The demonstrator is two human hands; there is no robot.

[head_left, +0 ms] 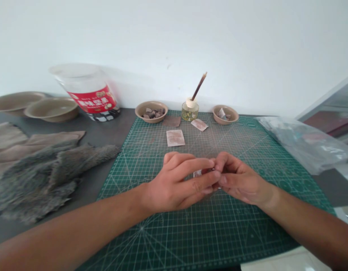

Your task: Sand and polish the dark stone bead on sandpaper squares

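Above the green cutting mat [162, 233], my left hand [176, 180] and my right hand [241, 178] meet at the fingertips. Both are closed in a pinch around something small, mostly hidden by the fingers. A scrap of whitish, paper-like sheet [197, 173] shows between my left fingers. What my right thumb and forefinger press on cannot be made out. Beyond the hands lie a square whitish sheet with brown smears [175, 138], a similar smaller piece [199, 125] and a brown square [171, 121].
At the back stand a bowl of brown chunks [151, 119], a small jar with a brown stick [190, 113] and a smaller bowl [225, 121]. A red-labelled tub [92, 98], two bowls [51, 113] and grey furry fabric [35, 180] are left; plastic bags [306, 143] right.
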